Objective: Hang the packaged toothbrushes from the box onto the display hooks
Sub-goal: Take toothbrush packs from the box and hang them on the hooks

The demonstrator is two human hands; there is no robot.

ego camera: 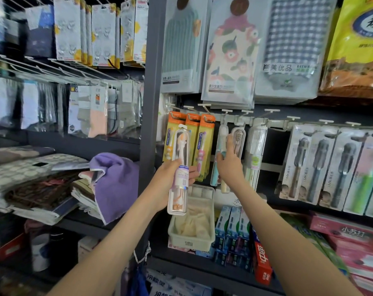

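Fingers [193, 173] of the left hand [167, 181] clamp 1 clear toothbrush pack [180, 144], upright, hang-tab at 12 o'clock, ready for a hook [227, 112]. At 3 o'clock the right hand [229, 165] touches hung packs [237, 139], likely making room; whether it grips them I cannot tell. Orange cards [194, 129] crowd behind.

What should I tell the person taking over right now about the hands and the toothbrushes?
Left hand: grips a clear toothbrush pack upright; it is not hung yet.
Right hand: up below the hooks, against a teal pack and a clear-case pack hanging there; grip unclear.
Done: those two and the orange-card packs hang on hooks.
Left: hang the held pack. The box is out of view, so what remains in it is unknown.
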